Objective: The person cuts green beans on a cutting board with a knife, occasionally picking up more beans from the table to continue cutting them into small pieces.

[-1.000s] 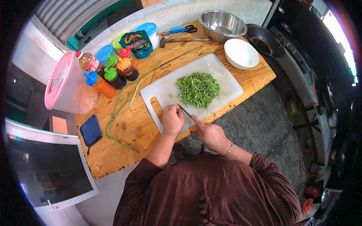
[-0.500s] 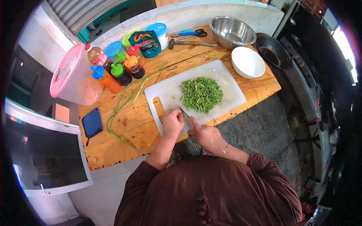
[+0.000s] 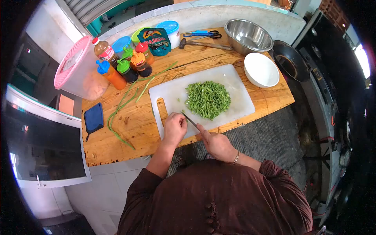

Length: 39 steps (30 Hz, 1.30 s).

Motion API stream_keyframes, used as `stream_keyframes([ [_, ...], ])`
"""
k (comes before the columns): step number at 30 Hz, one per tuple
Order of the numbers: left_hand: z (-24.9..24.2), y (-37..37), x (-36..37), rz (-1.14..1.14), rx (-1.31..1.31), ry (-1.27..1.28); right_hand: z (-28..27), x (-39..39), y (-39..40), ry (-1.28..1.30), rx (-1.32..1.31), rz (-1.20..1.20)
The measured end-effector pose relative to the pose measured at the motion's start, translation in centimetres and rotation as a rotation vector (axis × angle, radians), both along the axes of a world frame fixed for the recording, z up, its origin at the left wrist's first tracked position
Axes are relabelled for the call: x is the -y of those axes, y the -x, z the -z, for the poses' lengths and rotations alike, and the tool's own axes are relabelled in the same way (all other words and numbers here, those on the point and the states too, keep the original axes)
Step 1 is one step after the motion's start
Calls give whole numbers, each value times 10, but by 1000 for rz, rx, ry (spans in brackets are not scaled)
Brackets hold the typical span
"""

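Note:
A white cutting board (image 3: 239, 87) lies on the wooden table, bearing a heap of chopped green beans (image 3: 208, 100). My right hand (image 3: 219, 145) is closed round the handle of a knife (image 3: 191, 120), its blade slanting up and left over the board's near edge. Close to the knife tip, my left hand (image 3: 175, 127) is closed, fingers curled, with a small bit of green bean showing at its fingertips. The rest of that piece is hidden by the fingers. Whole long beans (image 3: 113, 117) lie on the wood left of the board.
Sauce bottles (image 3: 127, 70), a pink-lidded tub (image 3: 78, 74) and a green pouch (image 3: 156, 42) stand at back left. A hammer (image 3: 207, 45) and scissors (image 3: 213, 34) lie behind. A steel bowl (image 3: 248, 35), white bowl (image 3: 261, 70) and wok (image 3: 290, 60) are at right. A blue cloth pad (image 3: 93, 117) lies left.
The knife blade shows more fully beside my left fingertips. My left hand has shifted slightly left, and the right hand slightly right and down. The whole view has tilted a little.

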<state>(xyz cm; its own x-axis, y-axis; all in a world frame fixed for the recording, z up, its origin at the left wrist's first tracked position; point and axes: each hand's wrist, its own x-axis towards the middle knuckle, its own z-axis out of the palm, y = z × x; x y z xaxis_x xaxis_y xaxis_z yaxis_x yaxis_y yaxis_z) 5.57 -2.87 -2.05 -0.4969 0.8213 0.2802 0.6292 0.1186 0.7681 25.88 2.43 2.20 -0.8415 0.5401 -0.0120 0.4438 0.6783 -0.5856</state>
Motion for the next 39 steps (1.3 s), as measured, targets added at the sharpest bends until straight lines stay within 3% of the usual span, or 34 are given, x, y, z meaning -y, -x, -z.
stream_keyframes([
  [9,-3,-7,-1,-37,-74,-23,7,-22,31,-84,-2,-104],
  [16,-4,-10,1,-84,-171,16,0,-17,-20,-27,-5,-115],
  [19,-9,-9,3,-34,-24,32,-1,-20,-25,-3,19,-93],
  [24,-7,-4,4,-10,-83,50,7,-33,-13,22,-64,6],
  [30,-12,-6,5,39,-108,47,-16,-22,-20,65,5,-68],
  [39,-16,-4,4,102,-134,18,8,-26,0,11,-44,-159],
])
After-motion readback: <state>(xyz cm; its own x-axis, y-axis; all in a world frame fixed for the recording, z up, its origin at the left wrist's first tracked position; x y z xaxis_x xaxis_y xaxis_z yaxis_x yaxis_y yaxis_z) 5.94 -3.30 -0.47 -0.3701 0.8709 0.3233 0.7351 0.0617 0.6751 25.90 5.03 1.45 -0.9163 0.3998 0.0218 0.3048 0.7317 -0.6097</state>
